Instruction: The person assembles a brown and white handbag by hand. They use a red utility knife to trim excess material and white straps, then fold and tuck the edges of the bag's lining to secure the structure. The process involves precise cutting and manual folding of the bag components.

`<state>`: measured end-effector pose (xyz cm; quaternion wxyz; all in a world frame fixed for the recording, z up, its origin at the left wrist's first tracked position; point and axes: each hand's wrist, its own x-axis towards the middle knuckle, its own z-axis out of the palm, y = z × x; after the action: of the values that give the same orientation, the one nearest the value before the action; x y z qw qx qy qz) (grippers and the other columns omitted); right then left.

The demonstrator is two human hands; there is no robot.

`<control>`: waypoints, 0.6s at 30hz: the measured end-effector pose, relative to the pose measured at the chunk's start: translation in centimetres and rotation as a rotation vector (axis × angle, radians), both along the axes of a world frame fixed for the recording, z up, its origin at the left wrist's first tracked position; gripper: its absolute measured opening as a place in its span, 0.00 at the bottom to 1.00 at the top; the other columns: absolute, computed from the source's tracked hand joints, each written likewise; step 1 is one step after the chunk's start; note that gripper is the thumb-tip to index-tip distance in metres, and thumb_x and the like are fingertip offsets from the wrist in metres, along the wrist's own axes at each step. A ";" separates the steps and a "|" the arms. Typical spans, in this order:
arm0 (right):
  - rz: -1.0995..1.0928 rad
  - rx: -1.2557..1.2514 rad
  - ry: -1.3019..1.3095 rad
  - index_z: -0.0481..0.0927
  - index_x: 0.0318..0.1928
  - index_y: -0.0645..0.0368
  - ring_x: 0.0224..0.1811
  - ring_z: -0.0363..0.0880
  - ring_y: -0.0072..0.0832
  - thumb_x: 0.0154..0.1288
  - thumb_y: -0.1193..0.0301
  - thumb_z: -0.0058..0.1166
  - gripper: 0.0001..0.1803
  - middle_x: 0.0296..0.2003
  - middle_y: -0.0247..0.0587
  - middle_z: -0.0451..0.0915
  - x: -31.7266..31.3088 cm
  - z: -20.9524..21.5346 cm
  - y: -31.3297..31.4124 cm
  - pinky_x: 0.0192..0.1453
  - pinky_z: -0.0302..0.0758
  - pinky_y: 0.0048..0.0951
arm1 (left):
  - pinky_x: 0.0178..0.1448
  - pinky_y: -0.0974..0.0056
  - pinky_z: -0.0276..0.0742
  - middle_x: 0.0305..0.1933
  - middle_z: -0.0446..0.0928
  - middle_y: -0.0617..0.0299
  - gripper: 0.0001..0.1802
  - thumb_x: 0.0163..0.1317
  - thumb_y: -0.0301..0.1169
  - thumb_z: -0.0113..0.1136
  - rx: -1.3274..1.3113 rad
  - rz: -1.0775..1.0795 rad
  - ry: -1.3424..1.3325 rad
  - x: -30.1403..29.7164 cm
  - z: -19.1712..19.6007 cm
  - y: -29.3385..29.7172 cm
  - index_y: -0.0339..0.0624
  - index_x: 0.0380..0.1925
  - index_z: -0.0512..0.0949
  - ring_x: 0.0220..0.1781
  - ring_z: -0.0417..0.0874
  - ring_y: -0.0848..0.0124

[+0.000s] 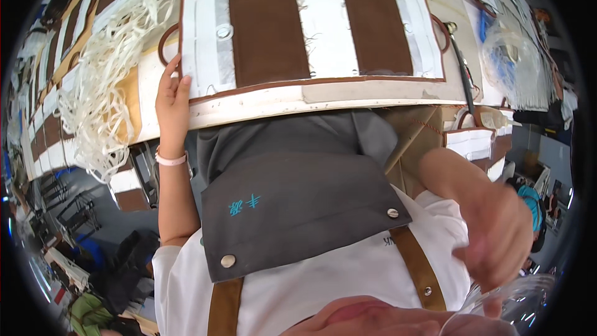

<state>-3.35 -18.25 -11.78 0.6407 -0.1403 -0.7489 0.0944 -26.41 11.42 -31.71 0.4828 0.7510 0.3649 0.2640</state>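
Observation:
A flat bag panel point(323, 31) of white and brown stripes with brown binding lies on the bench before me. It has a thin brown loop handle at each side, and loose threads fringe the middle white stripe. My left hand point(172, 90) rests at the panel's left edge near its lower corner, index finger stretched out and thumb apart, touching the edge. Raised well off the bench at the right, my right hand point(497, 230) is bent back toward me, blurred by motion. Close to its fingers is a clear curved piece of plastic point(522, 302); whether they touch it is unclear.
A tangled heap of whitish strips point(118, 56) hangs over the bench at the left. Right of the panel lies a dark rod-like tool point(461, 65), with a clear plastic bag point(507, 62) beyond. More striped panels point(469, 144) are at the lower right, beside a brown carton point(413, 143).

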 end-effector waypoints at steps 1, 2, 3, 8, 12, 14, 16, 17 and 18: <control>0.119 0.098 0.038 0.67 0.16 0.56 0.22 0.73 0.34 0.72 0.63 0.49 0.24 0.19 0.33 0.67 -0.7 0.4 0.2 0.45 0.76 0.49 | 0.33 0.77 0.56 0.26 0.64 0.76 0.24 0.71 0.25 0.53 0.025 -0.013 -0.022 0.4 -0.2 -0.2 0.41 0.67 0.70 0.28 0.59 0.85; 0.184 0.117 0.043 0.69 0.17 0.57 0.22 0.74 0.34 0.70 0.66 0.49 0.22 0.18 0.35 0.68 -1.1 0.7 0.2 0.46 0.76 0.46 | 0.32 0.77 0.54 0.26 0.63 0.76 0.24 0.71 0.25 0.53 0.051 -0.028 -0.045 0.5 -0.5 -0.2 0.41 0.67 0.70 0.27 0.58 0.85; 0.243 0.131 0.036 0.71 0.17 0.58 0.22 0.75 0.34 0.69 0.68 0.49 0.20 0.18 0.36 0.70 -1.4 1.2 0.0 0.47 0.76 0.43 | 0.31 0.77 0.53 0.26 0.63 0.77 0.24 0.71 0.25 0.53 0.084 -0.047 -0.037 0.2 -1.3 0.3 0.42 0.67 0.70 0.27 0.57 0.85; 0.280 0.013 0.079 0.79 0.22 0.69 0.24 0.77 0.39 0.58 0.82 0.46 0.11 0.20 0.51 0.78 -1.9 2.9 -4.1 0.59 0.75 0.44 | 0.30 0.77 0.55 0.27 0.63 0.76 0.22 0.72 0.23 0.51 0.025 -0.003 -0.042 -0.1 -0.8 -0.4 0.38 0.65 0.71 0.26 0.58 0.85; 0.292 -0.032 0.043 0.80 0.23 0.70 0.25 0.78 0.41 0.59 0.82 0.46 0.10 0.21 0.52 0.78 -1.9 3.7 -5.0 0.58 0.75 0.46 | 0.31 0.76 0.56 0.28 0.64 0.75 0.22 0.72 0.24 0.50 0.082 -0.021 0.043 0.2 -0.5 -0.3 0.37 0.65 0.70 0.27 0.58 0.84; 0.329 -0.045 0.002 0.80 0.24 0.70 0.25 0.78 0.42 0.59 0.82 0.46 0.10 0.21 0.53 0.78 -1.6 4.5 -4.6 0.58 0.75 0.47 | 0.33 0.76 0.57 0.29 0.64 0.72 0.22 0.72 0.23 0.50 0.046 -0.007 -0.054 -0.2 -1.6 0.3 0.37 0.65 0.70 0.29 0.59 0.83; 0.328 -0.075 -0.020 0.80 0.24 0.71 0.26 0.79 0.43 0.59 0.82 0.46 0.10 0.21 0.53 0.78 -1.6 5.1 -5.0 0.58 0.75 0.48 | 0.34 0.75 0.57 0.29 0.61 0.73 0.22 0.72 0.23 0.49 0.064 -0.009 0.019 0.0 -1.0 -0.1 0.37 0.65 0.70 0.29 0.58 0.82; 0.334 -0.081 -0.030 0.80 0.25 0.71 0.26 0.79 0.43 0.59 0.82 0.46 0.10 0.22 0.54 0.79 -1.6 5.2 -5.2 0.58 0.75 0.48 | 0.34 0.75 0.57 0.28 0.60 0.73 0.22 0.72 0.23 0.49 0.069 -0.010 0.009 0.0 -0.8 -0.2 0.37 0.65 0.70 0.29 0.58 0.82; 0.333 -0.082 -0.035 0.81 0.25 0.71 0.26 0.79 0.44 0.59 0.82 0.46 0.10 0.22 0.54 0.79 -1.6 5.3 -5.4 0.58 0.75 0.49 | 0.34 0.75 0.57 0.28 0.59 0.73 0.22 0.72 0.23 0.49 0.073 -0.015 0.002 0.0 -0.7 -0.3 0.37 0.65 0.70 0.29 0.58 0.82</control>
<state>-4.96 -23.66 -6.49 0.5969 -0.0420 -0.7683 0.2273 -26.37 11.15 -32.39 0.4565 0.7713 0.3497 0.2727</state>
